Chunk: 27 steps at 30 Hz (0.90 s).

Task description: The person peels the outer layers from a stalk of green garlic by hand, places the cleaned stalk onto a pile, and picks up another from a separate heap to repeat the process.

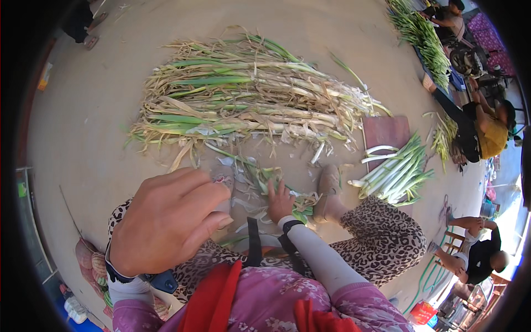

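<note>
My left hand [166, 220] is raised close to the camera, its fingers curled with the thumb near the forefinger; no object shows in it. Lower down, my right hand [280, 203] reaches between my feet, fingers apart, over peeled leaves and scraps [265, 178] on the floor. Whether it touches them I cannot tell. Beyond my feet lies a wide pile of untrimmed green onions [249, 95] with dry brown leaves, white ends to the right. By my right knee, cleaned green onions [390, 170] lie in a heap, partly over a dark red board [386, 133].
At the right, one person [491, 128] sits beside green stalks [444, 137], another [477, 253] on a wooden chair. A third person [448, 20] is by a large green onion heap [423, 37]. Filled mesh sacks [89, 261] stand lower left. Someone's feet [90, 41] show upper left.
</note>
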Motion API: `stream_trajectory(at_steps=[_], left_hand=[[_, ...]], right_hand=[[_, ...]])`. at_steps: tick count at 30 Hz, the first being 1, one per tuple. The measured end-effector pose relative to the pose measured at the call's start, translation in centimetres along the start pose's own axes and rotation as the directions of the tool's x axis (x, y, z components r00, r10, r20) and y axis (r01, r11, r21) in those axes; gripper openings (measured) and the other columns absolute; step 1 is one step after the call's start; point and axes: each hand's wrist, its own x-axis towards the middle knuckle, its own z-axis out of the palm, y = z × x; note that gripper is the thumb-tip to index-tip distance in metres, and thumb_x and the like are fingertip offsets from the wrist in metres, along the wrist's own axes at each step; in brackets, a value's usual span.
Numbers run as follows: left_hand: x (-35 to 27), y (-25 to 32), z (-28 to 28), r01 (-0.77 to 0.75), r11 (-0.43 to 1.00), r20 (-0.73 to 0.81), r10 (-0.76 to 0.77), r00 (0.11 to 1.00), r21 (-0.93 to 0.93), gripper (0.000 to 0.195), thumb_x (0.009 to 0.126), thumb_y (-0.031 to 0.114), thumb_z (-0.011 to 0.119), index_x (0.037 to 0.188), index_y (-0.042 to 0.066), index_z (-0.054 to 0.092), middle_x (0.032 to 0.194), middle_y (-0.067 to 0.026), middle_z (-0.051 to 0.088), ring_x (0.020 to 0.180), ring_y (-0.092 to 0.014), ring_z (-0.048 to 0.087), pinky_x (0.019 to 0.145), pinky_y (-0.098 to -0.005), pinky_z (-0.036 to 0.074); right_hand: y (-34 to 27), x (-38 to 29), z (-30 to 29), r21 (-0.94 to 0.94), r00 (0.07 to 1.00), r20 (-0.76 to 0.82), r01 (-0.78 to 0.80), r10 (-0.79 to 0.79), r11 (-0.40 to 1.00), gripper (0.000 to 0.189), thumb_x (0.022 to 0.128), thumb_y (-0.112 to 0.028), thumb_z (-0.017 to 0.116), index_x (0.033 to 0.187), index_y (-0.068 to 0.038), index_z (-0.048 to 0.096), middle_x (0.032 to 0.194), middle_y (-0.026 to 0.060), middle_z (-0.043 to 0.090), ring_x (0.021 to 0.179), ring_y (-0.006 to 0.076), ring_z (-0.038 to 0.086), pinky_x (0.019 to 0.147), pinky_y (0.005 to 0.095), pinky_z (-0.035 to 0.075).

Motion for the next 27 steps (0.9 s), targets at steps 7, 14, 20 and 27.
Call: stream_trajectory(at_steps=[7,14,20,27], left_hand=[[0.2,0.2,0.2,-0.025,1.000,-0.024,0.025,0.999,-0.012,0.028,0.067,0.009,0.073,0.090,-0.001,0.059,0.078,-0.0147,0.057,0.069,-0.033,0.057,0.059,-0.0385,0.045],[0.1,0.1,0.3,-0.041,0.999,0.006,0.041,0.999,-0.010,0.027,0.070,0.009,0.072,0.091,-0.001,0.059,0.078,-0.0151,0.057,0.070,-0.034,0.057,0.060,-0.0388,0.045],[0.3,0.1,0.5,-0.046,0.999,-0.019,0.046,0.999,0.018,0.023,0.072,0.009,0.070,0.091,0.001,0.058,0.077,-0.0144,0.055,0.070,-0.034,0.056,0.061,-0.0393,0.045],[0.4,0.2,0.6,-0.041,0.999,0.002,0.041,0.999,-0.017,0.023,0.073,0.011,0.069,0.092,0.001,0.059,0.079,-0.0138,0.056,0.071,-0.033,0.056,0.062,-0.0393,0.045]], right_hand=[[2.1,2.5,0.0,0.103,0.973,0.067,-0.225,0.219,0.969,0.053,0.081,-0.014,0.054,0.130,-0.006,0.037,0.102,0.0112,0.058,0.095,0.0301,0.058,0.079,0.0485,0.042],[4.2,4.0,-0.4,0.236,0.916,0.283,-0.352,0.283,0.906,0.036,0.071,-0.015,0.062,0.105,-0.007,0.053,0.102,0.0147,0.062,0.092,0.0329,0.063,0.079,0.0472,0.049],[4.0,2.6,0.2,0.257,0.925,0.151,-0.376,0.348,0.890,0.034,0.071,-0.017,0.067,0.101,-0.008,0.054,0.111,0.0144,0.055,0.098,0.0330,0.060,0.083,0.0474,0.048],[3.3,2.5,0.9,0.242,0.863,0.273,-0.489,0.425,0.838,0.035,0.075,-0.019,0.064,0.107,-0.010,0.052,0.115,0.0142,0.057,0.105,0.0346,0.058,0.087,0.0522,0.043]])
